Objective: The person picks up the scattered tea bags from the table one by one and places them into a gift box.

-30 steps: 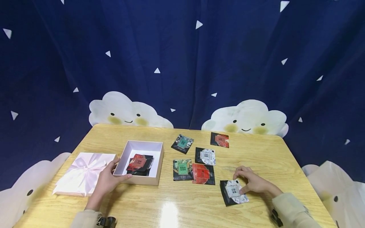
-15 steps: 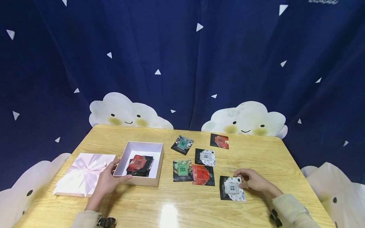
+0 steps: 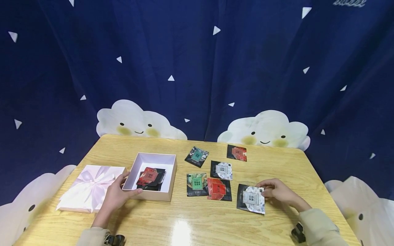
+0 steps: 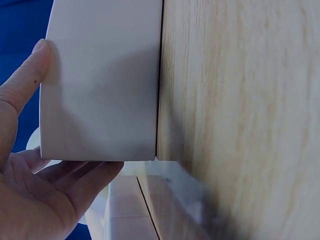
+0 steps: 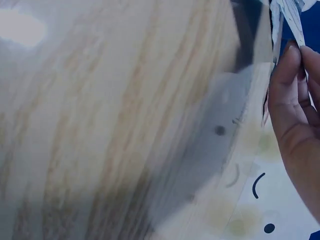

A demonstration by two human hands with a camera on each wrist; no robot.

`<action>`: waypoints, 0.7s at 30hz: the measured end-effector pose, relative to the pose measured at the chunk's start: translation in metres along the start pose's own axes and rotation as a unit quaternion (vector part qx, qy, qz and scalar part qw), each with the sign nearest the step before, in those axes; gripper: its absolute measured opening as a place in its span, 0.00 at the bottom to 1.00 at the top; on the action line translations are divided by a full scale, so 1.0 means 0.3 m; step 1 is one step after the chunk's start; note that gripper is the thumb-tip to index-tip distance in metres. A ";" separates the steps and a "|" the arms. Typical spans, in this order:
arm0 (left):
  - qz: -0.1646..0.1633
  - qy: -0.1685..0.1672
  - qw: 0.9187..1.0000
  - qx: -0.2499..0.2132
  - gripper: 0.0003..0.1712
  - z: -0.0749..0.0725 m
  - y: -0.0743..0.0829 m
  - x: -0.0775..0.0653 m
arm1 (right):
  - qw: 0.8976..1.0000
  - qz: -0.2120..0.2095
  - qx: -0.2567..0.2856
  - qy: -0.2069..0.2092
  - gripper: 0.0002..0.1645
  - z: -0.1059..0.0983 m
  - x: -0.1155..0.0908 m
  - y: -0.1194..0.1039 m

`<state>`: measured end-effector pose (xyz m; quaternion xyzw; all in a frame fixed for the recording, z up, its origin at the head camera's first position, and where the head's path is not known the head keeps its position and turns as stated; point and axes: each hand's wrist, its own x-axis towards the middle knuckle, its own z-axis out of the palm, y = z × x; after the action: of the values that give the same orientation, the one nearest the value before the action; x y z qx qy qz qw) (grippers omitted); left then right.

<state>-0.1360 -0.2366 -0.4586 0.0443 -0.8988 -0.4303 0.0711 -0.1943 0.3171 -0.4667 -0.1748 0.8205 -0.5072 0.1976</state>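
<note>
One white-patterned packet [image 3: 250, 197] has turned clockwise in the right grip [image 3: 279, 192].

Saw the left hand [image 4: 45, 197] cut off at eight o'clock in its wrist view, the right hand [image 5: 300, 140] at three in its own. Could not read fine print on the silver-and-black packet [image 3: 250, 199], head view, five o'clock, nor fully see lower packets [image 3: 150, 187] in the box [image 3: 158, 195], seven o'clock.

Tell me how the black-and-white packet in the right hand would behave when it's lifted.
The black-and-white packet is probably light, being small and thin. It may flex rather than stay stiff: its edge looks bent where the right hand pinches it in the right wrist view. Its flat, square shape makes rolling unlikely.
</note>
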 end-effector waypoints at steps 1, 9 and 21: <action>0.001 0.000 1.000 -0.001 0.50 0.000 0.000 0.000 | 1.000 0.001 0.005 0.001 0.19 -0.003 -0.003 -0.002; -0.003 -0.003 1.000 0.000 0.49 0.000 -0.001 0.000 | 0.999 0.014 0.012 0.026 0.21 -0.017 -0.015 -0.007; 0.001 0.000 1.000 -0.002 0.49 0.002 -0.007 0.002 | 0.998 0.030 0.010 0.063 0.23 -0.016 0.006 -0.051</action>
<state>-0.1367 -0.2375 -0.4605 0.0437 -0.8979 -0.4322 0.0717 -0.1969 0.3136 -0.4512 -0.1156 0.8313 -0.5189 0.1623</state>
